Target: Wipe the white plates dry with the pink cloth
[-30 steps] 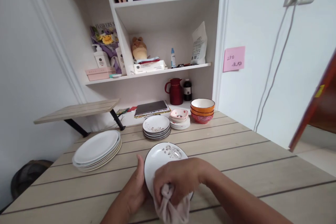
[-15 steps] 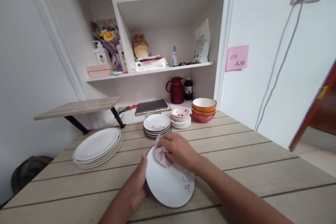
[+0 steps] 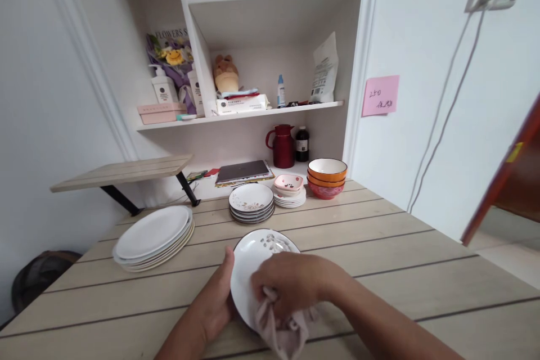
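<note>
A white plate (image 3: pixel 243 270) with a dark rim and a grey floral print is tilted above the wooden table, in front of me. My left hand (image 3: pixel 217 295) grips its left edge, thumb up along the rim and the other fingers hidden beneath. Over the plate's lower right lies my right hand (image 3: pixel 291 284), closed on a crumpled pale pink cloth (image 3: pixel 282 332) that hangs down past the near rim. Just beyond the plate stands a stack of similar floral plates (image 3: pixel 252 198).
Larger white plates (image 3: pixel 154 233) are stacked at left. Small dishes (image 3: pixel 289 184) and a pile of orange and red bowls (image 3: pixel 327 175) stand at the back, near a red jug (image 3: pixel 283 146) and a laptop (image 3: pixel 244 171). A raised wooden shelf (image 3: pixel 126 171) sits back left.
My right hand has moved the cloth from the plate's far left edge to its near right side. The floral print now shows at the far edge; my left hand stays on the rim.
</note>
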{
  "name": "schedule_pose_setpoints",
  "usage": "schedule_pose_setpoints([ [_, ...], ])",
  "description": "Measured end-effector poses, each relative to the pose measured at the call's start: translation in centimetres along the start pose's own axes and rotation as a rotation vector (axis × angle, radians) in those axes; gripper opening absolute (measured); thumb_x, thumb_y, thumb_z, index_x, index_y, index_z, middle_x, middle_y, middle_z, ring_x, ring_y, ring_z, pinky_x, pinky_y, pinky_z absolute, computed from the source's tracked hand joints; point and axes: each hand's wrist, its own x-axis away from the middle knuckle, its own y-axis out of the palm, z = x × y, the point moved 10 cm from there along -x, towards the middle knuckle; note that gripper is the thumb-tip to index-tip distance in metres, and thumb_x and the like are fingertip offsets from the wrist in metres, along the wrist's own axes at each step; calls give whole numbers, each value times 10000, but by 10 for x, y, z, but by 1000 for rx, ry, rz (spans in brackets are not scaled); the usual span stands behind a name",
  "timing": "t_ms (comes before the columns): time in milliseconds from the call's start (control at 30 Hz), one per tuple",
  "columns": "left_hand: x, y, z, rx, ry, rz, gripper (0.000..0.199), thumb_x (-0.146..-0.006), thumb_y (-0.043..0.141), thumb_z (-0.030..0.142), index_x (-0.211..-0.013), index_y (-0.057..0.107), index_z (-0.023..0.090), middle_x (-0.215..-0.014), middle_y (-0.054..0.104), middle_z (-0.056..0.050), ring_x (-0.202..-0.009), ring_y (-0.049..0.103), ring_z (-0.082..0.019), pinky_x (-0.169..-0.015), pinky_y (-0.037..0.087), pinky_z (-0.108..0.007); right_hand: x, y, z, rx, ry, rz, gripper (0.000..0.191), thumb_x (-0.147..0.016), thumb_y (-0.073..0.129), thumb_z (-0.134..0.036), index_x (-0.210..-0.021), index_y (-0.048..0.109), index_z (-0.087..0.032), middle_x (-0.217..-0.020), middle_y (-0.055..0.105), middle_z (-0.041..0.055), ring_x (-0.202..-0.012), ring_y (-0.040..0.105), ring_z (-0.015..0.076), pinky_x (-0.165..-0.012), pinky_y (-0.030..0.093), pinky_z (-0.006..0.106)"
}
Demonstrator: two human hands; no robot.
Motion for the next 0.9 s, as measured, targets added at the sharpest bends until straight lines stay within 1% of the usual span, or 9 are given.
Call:
schedule_pose_setpoints([
  [100,-1,-1,-3,27,-16,-7,833,-777,379,723,-1341,485,120,-1187,669,-169,-1162,580,-304,-1036,360,-433,-10,-18,-11,-90,-78,276,253,-687,643,-163,-924,621,-248,-901,622,-4,-804,562,163,-657,371,232],
  [200,-2,0,-3,33,0,7,834,-774,368,727,-1352,473,135,-1193,667,-165,-1166,576,-305,-1040,351,-438,-11,-32,6,-136,0,518,250,-721,569,-111,-940,600,-228,-949,609,19,-847,551,162,-713,375,233],
  [300,-1,5,4,31,56,-9,789,-801,362,695,-1379,441,164,-1241,643,-144,-1192,557,-287,-1049,343,-416,-7,-41,31,-121,122,634,276,-733,528,-81,-966,580,-218,-974,603,29,-868,552,163,-722,373,234],
  [367,-1,7,6,23,65,-10,782,-808,367,682,-1392,422,164,-1263,630,-138,-1210,543,-279,-1052,340,-401,-2,-46,45,-76,202,652,264,-749,519,-91,-975,574,-216,-996,605,33,-865,559,161,-719,370,237],
  [467,-1,4,3,2,33,11,773,-818,408,651,-1410,389,156,-1278,618,-142,-1212,540,-280,-1053,338,-400,7,-52,59,62,338,589,209,-782,524,-160,-970,584,-227,-1007,620,39,-883,577,180,-694,363,253],
  [633,-1,-5,-4,-32,-33,40,776,-812,452,635,-1428,357,173,-1280,614,-148,-1176,570,-293,-1047,342,-421,25,-50,76,220,546,344,195,-766,550,-244,-941,629,-215,-973,669,86,-809,625,231,-600,354,276],
  [800,0,-3,-2,-29,-21,27,754,-817,458,626,-1414,380,171,-1246,640,-138,-1144,595,-281,-1029,367,-404,19,-13,49,195,345,-26,285,-622,709,-368,-863,658,-225,-855,696,62,-745,625,242,-534,320,257],
  [833,0,-2,-1,-27,-23,30,749,-818,457,625,-1408,388,169,-1226,653,-138,-1129,605,-279,-1023,375,-402,15,-8,40,179,294,-51,303,-618,712,-377,-877,653,-232,-855,693,51,-745,619,235,-530,311,252],
  [900,1,-2,-2,-26,-33,53,741,-817,456,627,-1392,411,162,-1176,681,-140,-1095,626,-280,-1007,392,-405,7,-5,24,121,216,11,286,-636,692,-353,-894,639,-241,-843,683,30,-743,602,213,-528,292,244],
])
